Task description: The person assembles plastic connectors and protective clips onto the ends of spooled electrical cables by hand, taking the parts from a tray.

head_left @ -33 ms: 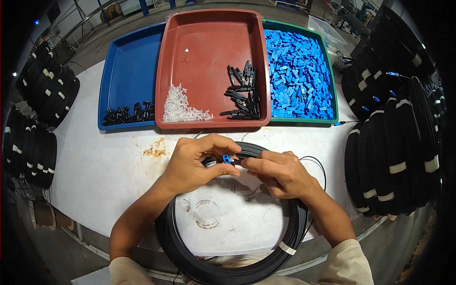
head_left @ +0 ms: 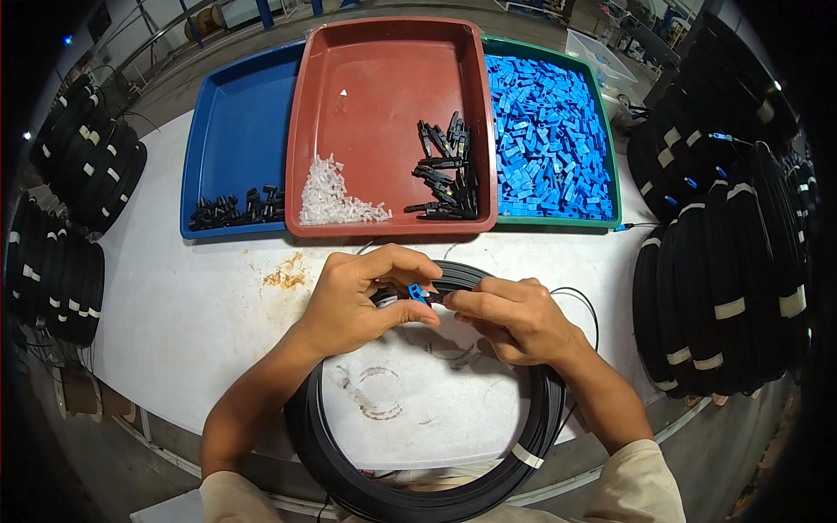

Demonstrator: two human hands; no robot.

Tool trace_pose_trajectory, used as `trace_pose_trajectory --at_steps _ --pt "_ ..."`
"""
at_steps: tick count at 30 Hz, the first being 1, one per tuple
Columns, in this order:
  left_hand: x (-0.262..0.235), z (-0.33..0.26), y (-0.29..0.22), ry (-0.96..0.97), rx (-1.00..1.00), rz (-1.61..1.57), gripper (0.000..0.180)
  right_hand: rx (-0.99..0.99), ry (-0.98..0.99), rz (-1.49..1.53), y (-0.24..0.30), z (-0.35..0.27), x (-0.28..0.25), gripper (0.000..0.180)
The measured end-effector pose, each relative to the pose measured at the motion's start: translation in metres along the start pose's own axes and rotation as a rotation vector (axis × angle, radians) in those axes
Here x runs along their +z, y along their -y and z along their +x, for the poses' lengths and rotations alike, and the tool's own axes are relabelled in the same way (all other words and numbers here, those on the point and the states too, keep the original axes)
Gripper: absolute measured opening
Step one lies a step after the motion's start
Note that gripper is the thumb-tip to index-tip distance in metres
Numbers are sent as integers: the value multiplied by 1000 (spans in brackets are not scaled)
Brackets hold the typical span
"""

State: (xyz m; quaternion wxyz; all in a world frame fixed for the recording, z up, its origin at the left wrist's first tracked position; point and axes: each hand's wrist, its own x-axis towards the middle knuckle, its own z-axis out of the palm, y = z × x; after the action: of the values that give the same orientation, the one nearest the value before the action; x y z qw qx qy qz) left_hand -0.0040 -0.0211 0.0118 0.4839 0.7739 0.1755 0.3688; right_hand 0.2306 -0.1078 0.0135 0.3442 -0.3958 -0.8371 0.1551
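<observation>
Between the thumb and fingers of my left hand (head_left: 357, 292) is a small blue connector housing (head_left: 418, 294), tilted, its hollow end showing. My right hand (head_left: 514, 315) is closed, its fingertips pinching a short black connector end (head_left: 435, 298) against the housing's right side. How far the black part sits inside the blue one is hidden by fingers. Below both hands lies a large coil of black cable (head_left: 307, 427), reaching over the table's front edge, with a white band (head_left: 527, 455) round its lower right. A loose cable loop (head_left: 595, 318) curves out beside my right wrist.
A red tray (head_left: 384, 78) holds white clear bits (head_left: 336, 199) and black connector parts (head_left: 449, 179). Behind it stand a blue tray (head_left: 240, 113) with black caps (head_left: 235, 209) and a green tray (head_left: 617, 196) full of blue housings (head_left: 549, 131). Banded cable coils (head_left: 724, 288) are stacked on both sides.
The blue housing has turned slightly in my left fingertips. Both hands otherwise hold the same place.
</observation>
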Motion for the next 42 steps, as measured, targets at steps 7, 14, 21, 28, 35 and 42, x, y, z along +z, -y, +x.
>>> trace_pose_trajectory --at_steps 7,14,21,28,35,42 --pt "-6 -2 -4 -2 -88 -64 41 -29 -151 -44 -1 1 1 44" --pt "-11 -5 -6 -51 -265 -200 31 11 -210 -26 -1 4 2 34" --pt "-12 -8 3 -145 -242 -204 34 20 -327 -12 -1 5 6 26" --pt "-11 -6 2 -122 -219 -216 43 -29 -307 -58 0 6 3 23" --pt "-7 -6 0 -138 -181 -234 36 -29 -303 -45 0 5 4 22" --pt "-7 -6 2 -144 -133 -164 37 -47 -275 -69 0 6 2 22"
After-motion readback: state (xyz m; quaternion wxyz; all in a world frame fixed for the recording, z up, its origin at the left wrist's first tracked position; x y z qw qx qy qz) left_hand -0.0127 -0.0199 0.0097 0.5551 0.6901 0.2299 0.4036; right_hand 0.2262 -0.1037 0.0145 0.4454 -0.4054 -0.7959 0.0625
